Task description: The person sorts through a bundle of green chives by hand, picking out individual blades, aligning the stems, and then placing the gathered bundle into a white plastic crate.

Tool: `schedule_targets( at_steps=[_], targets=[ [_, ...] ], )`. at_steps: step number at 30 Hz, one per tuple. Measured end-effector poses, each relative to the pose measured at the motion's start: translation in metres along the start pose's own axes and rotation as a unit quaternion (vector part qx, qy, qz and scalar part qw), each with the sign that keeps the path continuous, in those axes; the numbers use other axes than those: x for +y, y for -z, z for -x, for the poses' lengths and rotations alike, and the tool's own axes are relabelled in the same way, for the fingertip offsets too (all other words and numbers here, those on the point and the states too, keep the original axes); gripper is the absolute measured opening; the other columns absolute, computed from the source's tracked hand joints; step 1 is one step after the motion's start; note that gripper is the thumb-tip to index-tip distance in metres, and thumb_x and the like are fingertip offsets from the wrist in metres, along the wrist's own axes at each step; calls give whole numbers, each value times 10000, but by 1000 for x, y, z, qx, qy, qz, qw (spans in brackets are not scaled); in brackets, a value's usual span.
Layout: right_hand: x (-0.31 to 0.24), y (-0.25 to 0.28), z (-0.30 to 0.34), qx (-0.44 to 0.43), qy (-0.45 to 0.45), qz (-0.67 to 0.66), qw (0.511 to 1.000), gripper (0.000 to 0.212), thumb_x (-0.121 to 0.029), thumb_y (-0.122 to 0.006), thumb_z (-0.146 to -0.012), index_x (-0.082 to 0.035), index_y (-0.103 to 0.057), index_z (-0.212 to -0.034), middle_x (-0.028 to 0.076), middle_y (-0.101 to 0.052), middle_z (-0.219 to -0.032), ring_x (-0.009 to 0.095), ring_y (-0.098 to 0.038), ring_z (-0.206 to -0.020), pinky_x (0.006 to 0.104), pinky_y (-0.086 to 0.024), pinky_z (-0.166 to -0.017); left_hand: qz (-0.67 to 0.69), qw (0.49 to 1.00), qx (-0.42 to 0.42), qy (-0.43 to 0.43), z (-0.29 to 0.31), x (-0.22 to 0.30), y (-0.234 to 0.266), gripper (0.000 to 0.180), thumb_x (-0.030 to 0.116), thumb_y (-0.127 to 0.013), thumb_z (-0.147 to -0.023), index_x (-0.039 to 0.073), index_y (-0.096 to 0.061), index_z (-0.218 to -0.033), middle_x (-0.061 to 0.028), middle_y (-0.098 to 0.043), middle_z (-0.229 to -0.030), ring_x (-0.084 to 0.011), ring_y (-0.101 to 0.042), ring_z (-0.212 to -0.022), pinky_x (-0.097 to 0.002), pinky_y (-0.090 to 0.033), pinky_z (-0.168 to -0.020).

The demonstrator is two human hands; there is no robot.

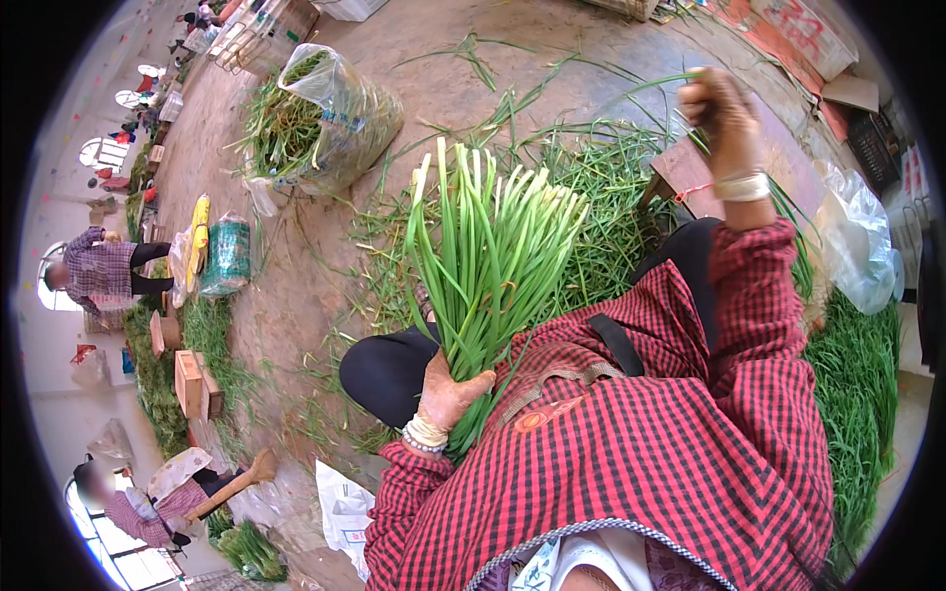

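Clear plastic at left: a sack (370,123) is bulging with strands (281,123), load probably keeping it upright. Left hand (448,394) is clasping the green bunch (498,261) by its leafy part, grip closed round it, likely leaving the pale ends (498,177) free. Loose leaves (616,222) are littering the floor (429,103). I'm seeing right hand (721,113) hovering wide, blurred; grip looks to be pinching a green blade (658,83). Far right, long stalks (857,394) are lying massed.

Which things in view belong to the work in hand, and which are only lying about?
In use:
left hand, holding a green stalk bundle
right hand, raised, closed on a green strand

Lying about, it seems:
loose green leaves on the floor
clear plastic bag, at right
white bag, lower left
wooden box, far left
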State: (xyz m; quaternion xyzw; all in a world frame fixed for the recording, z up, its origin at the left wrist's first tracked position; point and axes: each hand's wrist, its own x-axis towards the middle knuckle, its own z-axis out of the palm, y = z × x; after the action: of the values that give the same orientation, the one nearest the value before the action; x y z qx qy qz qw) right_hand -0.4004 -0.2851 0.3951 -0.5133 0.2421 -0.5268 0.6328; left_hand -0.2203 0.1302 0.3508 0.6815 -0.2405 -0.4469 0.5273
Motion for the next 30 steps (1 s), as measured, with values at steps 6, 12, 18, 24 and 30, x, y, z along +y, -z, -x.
schedule_targets(
  at_steps=[6,12,18,24,30],
  targets=[
    [22,5,22,-118,219,378,892,287,-8,-693,-810,-105,-662,-1078,52,-648,-1074,184,-608,-1015,300,-488,-895,-71,997,24,6,-5,4,-2,556,35,-733,-728,-44,-521,-1236,-119,-637,-1150,-195,-620,-1009,-327,-479,-920],
    [19,-105,91,-330,294,454,773,148,-180,-709,-770,-99,-657,-882,72,-642,-942,281,-602,-943,400,-498,-819,-55,998,23,11,-2,1,-5,559,39,-728,-726,-45,-520,-1238,-122,-646,-1138,-197,-626,-1004,-322,-482,-915],
    [12,-128,115,-297,332,407,797,170,-189,-712,-734,-109,-627,-858,49,-608,-890,262,-595,-844,394,-508,-692,-99,994,50,-11,-12,7,-9,532,60,-716,-730,-31,-529,-1219,-110,-672,-1077,-198,-641,-952,-324,-496,-881],
    [32,-161,153,-430,317,474,701,162,-204,-695,-695,-115,-652,-824,43,-584,-872,226,-611,-839,360,-525,-635,-142,987,70,4,-20,-1,-10,515,55,-729,-717,-14,-531,-1187,-100,-679,-1025,-186,-651,-940,-305,-510,-834],
    [48,-169,171,-472,295,472,684,103,-137,-629,-709,-74,-622,-790,68,-588,-815,237,-640,-785,359,-540,-636,-61,996,68,6,-21,-11,-12,570,6,-738,-715,-18,-493,-1229,-89,-653,-1092,-191,-638,-980,-314,-512,-860]
  ],
)
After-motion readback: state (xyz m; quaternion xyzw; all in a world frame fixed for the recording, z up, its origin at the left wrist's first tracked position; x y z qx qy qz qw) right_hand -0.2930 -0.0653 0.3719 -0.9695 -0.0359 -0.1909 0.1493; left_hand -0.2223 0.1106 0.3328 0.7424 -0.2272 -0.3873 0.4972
